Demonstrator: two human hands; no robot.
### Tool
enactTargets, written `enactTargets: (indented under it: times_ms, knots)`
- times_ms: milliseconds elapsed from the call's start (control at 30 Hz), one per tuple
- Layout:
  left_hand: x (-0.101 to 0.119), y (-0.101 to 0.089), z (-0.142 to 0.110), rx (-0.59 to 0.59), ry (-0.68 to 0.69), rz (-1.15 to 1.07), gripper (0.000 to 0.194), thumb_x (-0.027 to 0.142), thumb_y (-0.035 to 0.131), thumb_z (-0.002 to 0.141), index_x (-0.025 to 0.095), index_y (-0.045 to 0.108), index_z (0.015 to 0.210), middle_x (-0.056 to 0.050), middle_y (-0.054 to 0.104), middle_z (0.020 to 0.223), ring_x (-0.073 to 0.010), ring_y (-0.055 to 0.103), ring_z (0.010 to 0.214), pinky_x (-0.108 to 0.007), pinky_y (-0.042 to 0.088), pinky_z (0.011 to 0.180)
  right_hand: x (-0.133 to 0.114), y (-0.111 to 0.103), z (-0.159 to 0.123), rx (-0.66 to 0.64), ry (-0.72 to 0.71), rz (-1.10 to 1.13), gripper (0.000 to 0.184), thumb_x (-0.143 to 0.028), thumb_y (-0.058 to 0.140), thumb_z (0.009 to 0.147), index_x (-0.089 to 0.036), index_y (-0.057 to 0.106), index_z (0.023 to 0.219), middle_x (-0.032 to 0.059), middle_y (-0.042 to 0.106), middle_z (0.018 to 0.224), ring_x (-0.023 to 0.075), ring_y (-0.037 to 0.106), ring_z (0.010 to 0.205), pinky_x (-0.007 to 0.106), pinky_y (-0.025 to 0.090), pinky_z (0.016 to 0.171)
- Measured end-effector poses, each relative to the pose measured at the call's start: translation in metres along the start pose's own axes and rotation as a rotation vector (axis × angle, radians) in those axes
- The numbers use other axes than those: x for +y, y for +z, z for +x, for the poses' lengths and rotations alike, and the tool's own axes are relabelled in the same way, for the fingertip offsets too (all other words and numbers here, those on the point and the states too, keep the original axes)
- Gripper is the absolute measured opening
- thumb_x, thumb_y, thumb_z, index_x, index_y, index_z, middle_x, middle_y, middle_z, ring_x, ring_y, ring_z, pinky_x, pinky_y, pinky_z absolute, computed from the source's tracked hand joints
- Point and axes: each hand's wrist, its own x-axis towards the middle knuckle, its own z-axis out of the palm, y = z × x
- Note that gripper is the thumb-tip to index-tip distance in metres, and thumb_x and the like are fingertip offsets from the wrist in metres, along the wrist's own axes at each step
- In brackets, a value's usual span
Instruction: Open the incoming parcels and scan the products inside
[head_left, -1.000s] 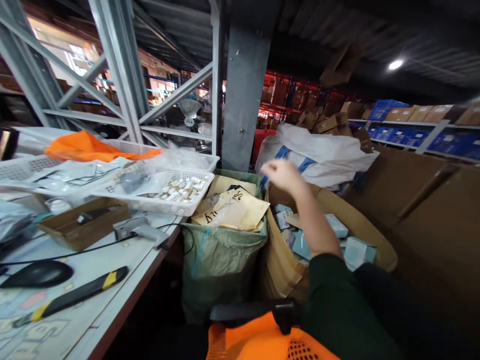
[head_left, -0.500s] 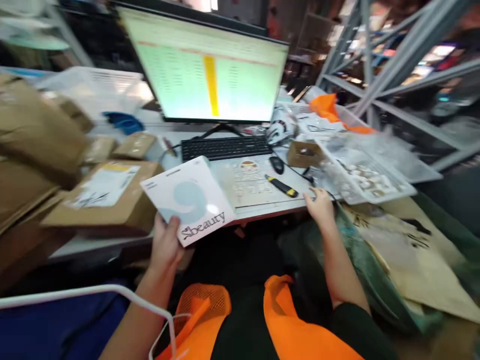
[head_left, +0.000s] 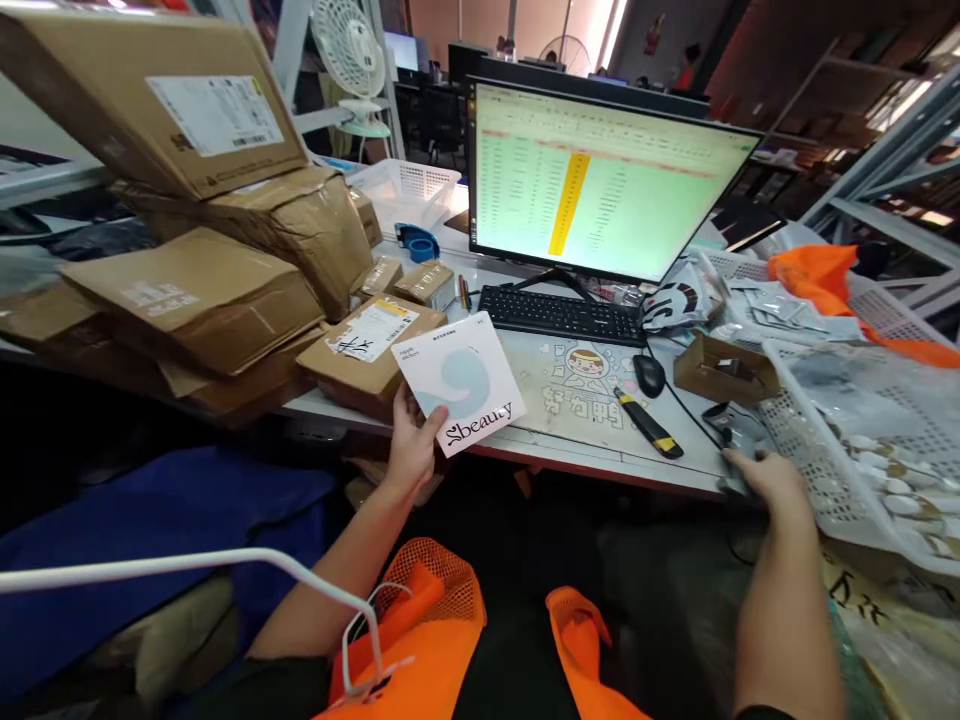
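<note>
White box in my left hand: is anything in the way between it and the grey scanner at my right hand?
Nothing visible stands up between the white box and the grey scanner; the knife, mouse and a black cable lie on the desk there.

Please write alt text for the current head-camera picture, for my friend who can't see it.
A person's left hand holds a white box lettered "beauty" at a cluttered desk, while the right hand is at a handheld scanner near the front edge. Beyond are a black keyboard and a monitor showing a spreadsheet; cardboard boxes are stacked at left.
</note>
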Motion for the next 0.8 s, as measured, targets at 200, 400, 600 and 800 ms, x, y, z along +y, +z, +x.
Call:
enactTargets:
  times_ms: [200,400,600,800]
  knots:
    - [-0.022,0.037,0.015,-0.137,-0.488,-0.331,0.045,0.041,0.071,0.091,0.018,0.065,0.130,-0.014,0.069,0.131,-0.0298,0.068,0.119,-0.046,0.057,0.108,-0.023,-0.018,-0.068,0.044,0.075,0.767,0.069,-0.048,0.081,0.053,-0.014,0.065,0.110,0.0125,0.072,0.092,0.0317,0.069,0.088,0.047,0.055,0.089]
    - [-0.027,0.066,0.009,-0.595,-0.848,-0.520,0.059,0.057,0.046,0.101,0.017,0.060,0.142,-0.019,0.070,0.117,-0.0286,0.071,0.087,-0.063,0.060,0.093,-0.074,-0.030,-0.188,-0.448,-0.112,1.177,0.043,-0.035,0.086,0.062,-0.019,0.069,0.098,-0.0020,0.062,0.065,0.0157,0.057,0.063,0.029,0.048,0.063]
    - [-0.035,0.086,-0.002,-0.616,-0.863,-0.529,0.067,0.070,0.054,0.091,0.017,0.065,0.131,-0.017,0.071,0.111,-0.0324,0.070,0.097,-0.063,0.056,0.101,-0.137,-0.021,-0.256,-0.985,-0.110,1.044,0.057,-0.023,0.077,0.063,-0.019,0.071,0.120,-0.0045,0.063,0.066,0.0094,0.046,0.046,0.024,0.036,0.045]
    - [-0.013,0.045,0.010,-0.811,-0.903,-0.240,0.093,0.090,0.060,0.075,0.013,0.071,0.125,-0.021,0.071,0.108,-0.0336,0.072,0.091,-0.050,0.063,0.081,-0.113,-0.032,-0.212,-0.743,-0.118,0.914,0.044,-0.038,0.083,0.067,-0.016,0.070,0.103,0.0001,0.065,0.062,0.0162,0.058,0.054,0.027,0.047,0.051]
